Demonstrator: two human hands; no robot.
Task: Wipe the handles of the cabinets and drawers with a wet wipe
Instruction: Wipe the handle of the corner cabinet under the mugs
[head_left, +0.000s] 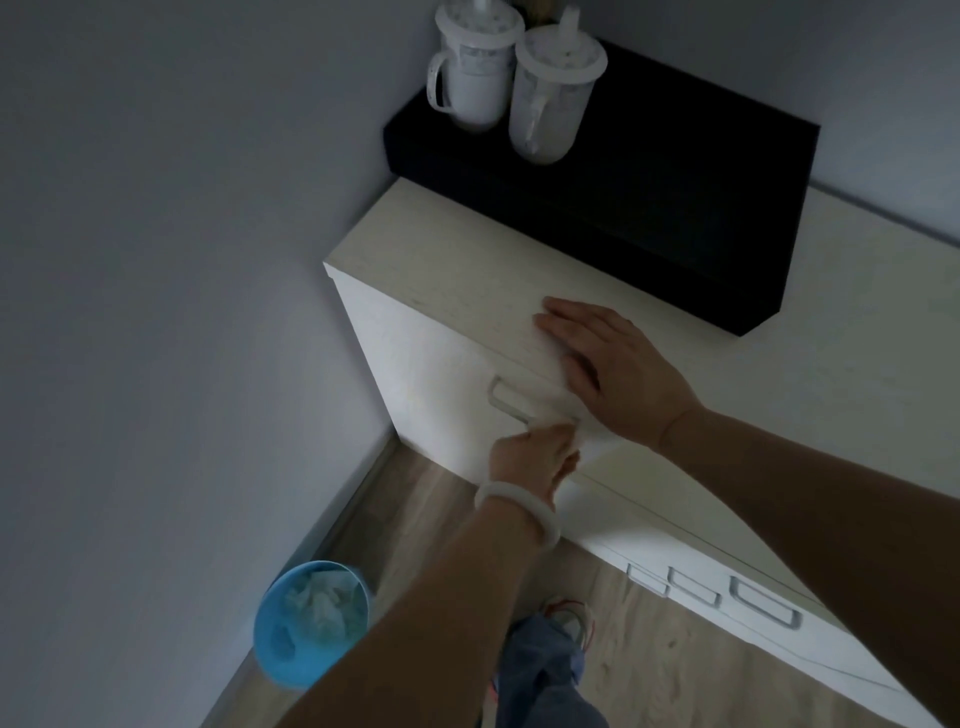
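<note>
Head view, dim light, looking down a pale cabinet run. Far left on the floor we note a blue bin (310, 623) by the wall, crumpled pale wipes or tissue inside it. Next right, our left hand (532, 451), a pale bangle (517, 512) on the wrist, is at the near end of the top drawer handle (511, 402). The fingers are curled in at the handle; we judge they pinch the wet wipe against it, but the wipe itself is hidden by the hand, so we cannot confirm it. Right of that, our right hand (605, 366) lies flat on the cabinet's top surface (447, 280) at its front edge, fingers straight, holding nothing, likely bracing. Behind it a black box (649, 208) carries two lidded white cups (509, 78). Far right and lower, three more handles (711, 592) show on the next fronts.

Progress, as we judge it: this handle is being wiped now. Whether the three at right are already done we cannot tell; nothing marks them wet or clean.
</note>
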